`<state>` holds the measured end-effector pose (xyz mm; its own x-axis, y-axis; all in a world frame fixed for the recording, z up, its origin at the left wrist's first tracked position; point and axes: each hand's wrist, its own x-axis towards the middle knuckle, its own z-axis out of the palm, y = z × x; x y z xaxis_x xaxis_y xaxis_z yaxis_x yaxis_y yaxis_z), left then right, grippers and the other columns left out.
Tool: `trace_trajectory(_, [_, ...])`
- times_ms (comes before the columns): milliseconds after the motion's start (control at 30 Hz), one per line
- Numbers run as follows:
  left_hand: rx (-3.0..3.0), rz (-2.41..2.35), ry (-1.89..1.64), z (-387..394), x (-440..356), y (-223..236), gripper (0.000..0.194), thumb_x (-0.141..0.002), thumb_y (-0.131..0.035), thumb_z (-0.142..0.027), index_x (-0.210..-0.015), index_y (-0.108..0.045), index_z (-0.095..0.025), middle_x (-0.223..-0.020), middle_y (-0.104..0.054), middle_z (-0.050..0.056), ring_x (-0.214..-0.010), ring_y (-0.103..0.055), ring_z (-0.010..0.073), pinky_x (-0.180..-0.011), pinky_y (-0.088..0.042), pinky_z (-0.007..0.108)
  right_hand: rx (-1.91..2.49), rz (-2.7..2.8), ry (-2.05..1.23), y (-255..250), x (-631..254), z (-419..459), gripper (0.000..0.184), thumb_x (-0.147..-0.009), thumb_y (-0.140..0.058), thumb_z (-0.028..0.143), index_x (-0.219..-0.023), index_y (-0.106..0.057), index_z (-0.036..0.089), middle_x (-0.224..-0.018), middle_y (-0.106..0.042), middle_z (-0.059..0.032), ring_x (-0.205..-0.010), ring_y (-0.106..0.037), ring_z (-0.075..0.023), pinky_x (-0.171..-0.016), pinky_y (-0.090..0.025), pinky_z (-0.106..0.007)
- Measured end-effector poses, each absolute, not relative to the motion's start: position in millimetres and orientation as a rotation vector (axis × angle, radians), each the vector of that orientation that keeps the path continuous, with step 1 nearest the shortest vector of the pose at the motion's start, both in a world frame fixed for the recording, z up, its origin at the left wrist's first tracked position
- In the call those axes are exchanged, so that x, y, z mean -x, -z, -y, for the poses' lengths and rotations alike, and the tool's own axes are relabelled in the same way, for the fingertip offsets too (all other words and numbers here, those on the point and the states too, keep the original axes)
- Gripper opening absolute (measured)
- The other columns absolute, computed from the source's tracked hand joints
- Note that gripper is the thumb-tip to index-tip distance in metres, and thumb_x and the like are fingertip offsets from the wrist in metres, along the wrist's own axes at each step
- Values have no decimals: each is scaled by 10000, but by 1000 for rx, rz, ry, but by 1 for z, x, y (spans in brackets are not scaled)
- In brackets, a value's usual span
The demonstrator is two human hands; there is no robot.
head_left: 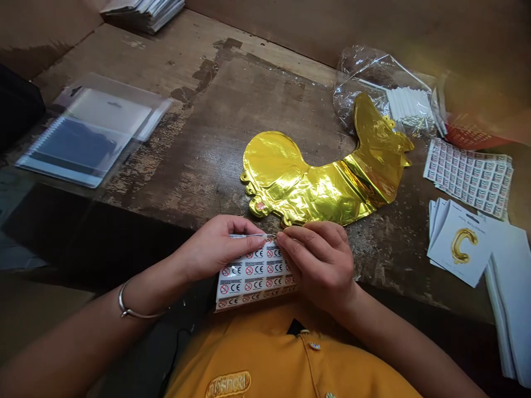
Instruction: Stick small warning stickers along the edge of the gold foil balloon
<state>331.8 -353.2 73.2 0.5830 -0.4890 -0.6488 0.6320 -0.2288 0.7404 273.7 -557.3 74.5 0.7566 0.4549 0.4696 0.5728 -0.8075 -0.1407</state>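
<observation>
A flat gold foil balloon (319, 177) lies on the worn wooden table (232, 110), curved like a letter. Just below it, at the table's near edge, my left hand (215, 246) grips the top of a sheet of small CE warning stickers (253, 276). My right hand (319, 257) pinches at the same top edge of the sheet, its thumb and forefinger pressed together near the left hand's fingertips. Whether a single sticker is between them is too small to tell. A silver bangle (130, 309) is on my left wrist.
A clear plastic bag of white sticks (398, 99) lies behind the balloon. At right are another sticker sheet (468, 177) and a stack of white header cards (460, 243) printed with a gold C. Clear sleeves (91, 130) lie at left, papers (145, 11) at the back.
</observation>
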Motion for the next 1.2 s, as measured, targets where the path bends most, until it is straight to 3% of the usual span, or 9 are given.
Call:
trace_trajectory(300, [-1391, -162, 1041, 354, -331, -73, 311, -661, -773, -400, -795, -684, -134, -668, -663, -2, -561, -554, 91, -536, -412, 206, 2642, 836, 658, -71, -277, 556, 275, -810, -661, 142, -1069, -629, 227, -995, -730, -37, -906, -583, -219, -794, -449, -382])
trace_trajectory(500, [-1367, -167, 1011, 354, -330, -72, 304, -665, -779, -384, -793, -682, -127, -666, -663, -10, -572, -555, 84, -548, -421, 203, 2681, 694, 485, -76, -278, 551, 306, -823, -659, 150, -1121, -635, 213, -1091, -721, -39, -921, -603, -224, -847, -466, -391])
trace_trajectory(733, [-1275, -190, 989, 354, -330, -68, 282, -668, -797, -359, -791, -685, -131, -681, -682, -12, -595, -579, 80, -581, -449, 201, 2711, 851, 577, -72, -273, 556, 356, -836, -632, 165, -1190, -616, 200, -1182, -697, -42, -945, -597, -233, -819, -440, -405])
trace_trajectory(933, [-1232, -202, 962, 352, -329, -64, 285, -675, -800, -366, -807, -690, -139, -701, -698, -9, -616, -601, 84, -601, -462, 202, 2609, 832, 571, -73, -274, 552, 249, -831, -643, 151, -1074, -652, 199, -1165, -705, -26, -936, -605, -214, -820, -462, -390])
trace_trajectory(1200, [-1238, -196, 968, 353, -327, -65, 295, -681, -797, -365, -831, -693, -133, -721, -706, 2, -635, -617, 98, -615, -482, 216, 2663, 742, 559, -73, -279, 548, 279, -818, -673, 149, -1097, -667, 164, -1194, -688, -72, -936, -605, -239, -822, -480, -423])
